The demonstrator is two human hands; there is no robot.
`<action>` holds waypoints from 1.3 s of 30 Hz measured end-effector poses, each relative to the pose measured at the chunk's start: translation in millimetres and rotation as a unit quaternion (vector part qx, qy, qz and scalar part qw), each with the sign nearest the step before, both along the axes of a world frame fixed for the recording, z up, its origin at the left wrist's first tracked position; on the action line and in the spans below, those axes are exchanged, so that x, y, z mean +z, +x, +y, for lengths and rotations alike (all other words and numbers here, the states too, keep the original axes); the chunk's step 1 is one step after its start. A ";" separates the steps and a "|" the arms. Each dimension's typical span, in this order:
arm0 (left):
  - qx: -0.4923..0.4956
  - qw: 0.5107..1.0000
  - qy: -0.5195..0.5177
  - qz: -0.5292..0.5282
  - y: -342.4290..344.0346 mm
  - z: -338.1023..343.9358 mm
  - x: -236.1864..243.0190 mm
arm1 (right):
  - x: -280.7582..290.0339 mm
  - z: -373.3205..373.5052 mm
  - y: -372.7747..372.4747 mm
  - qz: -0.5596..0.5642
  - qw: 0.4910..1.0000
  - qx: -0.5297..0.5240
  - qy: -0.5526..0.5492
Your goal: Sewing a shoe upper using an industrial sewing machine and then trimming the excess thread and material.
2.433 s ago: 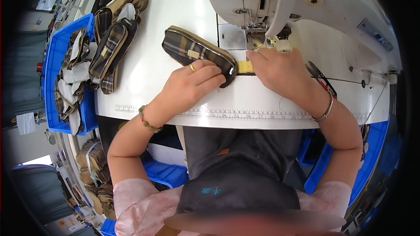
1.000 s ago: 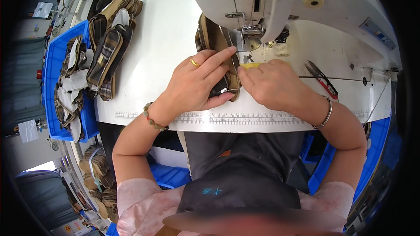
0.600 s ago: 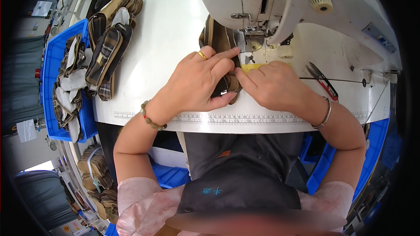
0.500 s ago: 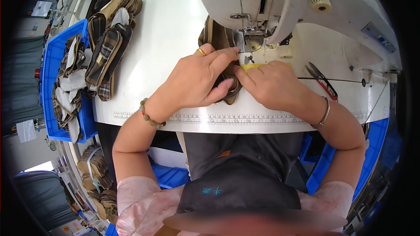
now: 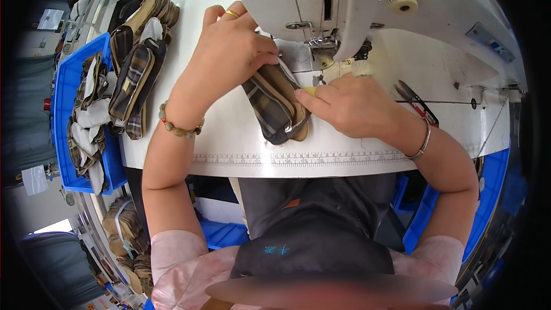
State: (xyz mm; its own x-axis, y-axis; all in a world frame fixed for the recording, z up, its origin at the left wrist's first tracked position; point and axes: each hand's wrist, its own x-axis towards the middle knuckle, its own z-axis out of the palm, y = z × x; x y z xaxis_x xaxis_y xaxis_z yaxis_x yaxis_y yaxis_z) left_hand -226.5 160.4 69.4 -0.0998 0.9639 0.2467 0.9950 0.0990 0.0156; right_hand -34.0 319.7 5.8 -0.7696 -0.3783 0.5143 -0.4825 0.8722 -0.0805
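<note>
A long plaid fabric pouch [image 5: 268,109] with tan lining lies tilted on the white sewing table, its near end toward me. What looks like a zip edge runs along it. My left hand [image 5: 232,51] has its thumb and fingers closed on the pouch's far end, left of the machine's needle area. My right hand [image 5: 350,106] rests on the bed with curled fingers, thumb and forefinger at the pouch's right edge. A bit of yellow [image 5: 310,90] shows beside those fingers. The presser foot [image 5: 322,43] stands just beyond the pouch, apart from it.
The sewing machine [image 5: 287,0] fills the far side. Red-handled thread snips [image 5: 422,106] lie right of my right hand. At left are a stack of plaid pouches [image 5: 135,80] and a blue bin [image 5: 63,132] of similar pieces. A ruler strip [image 5: 287,159] runs along the near edge.
The pouch has come out from beside the needle toward the left and nearer me, its plaid side now showing. My left hand has moved left and farther away, to its far end.
</note>
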 end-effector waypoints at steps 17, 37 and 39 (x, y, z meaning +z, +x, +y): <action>0.042 0.861 -0.213 -0.461 -36.1 9.5 -6.9 | -3.7 -3.1 4.6 -0.010 0.999 0.039 -0.019; -0.039 0.965 -0.064 -0.251 -39.5 97.3 -35.0 | -3.4 -8.2 9.7 -0.052 0.987 -0.150 0.014; -0.023 0.974 -0.051 -0.218 -39.9 96.2 -32.9 | 1.9 -9.1 7.2 -0.040 0.987 -0.152 0.000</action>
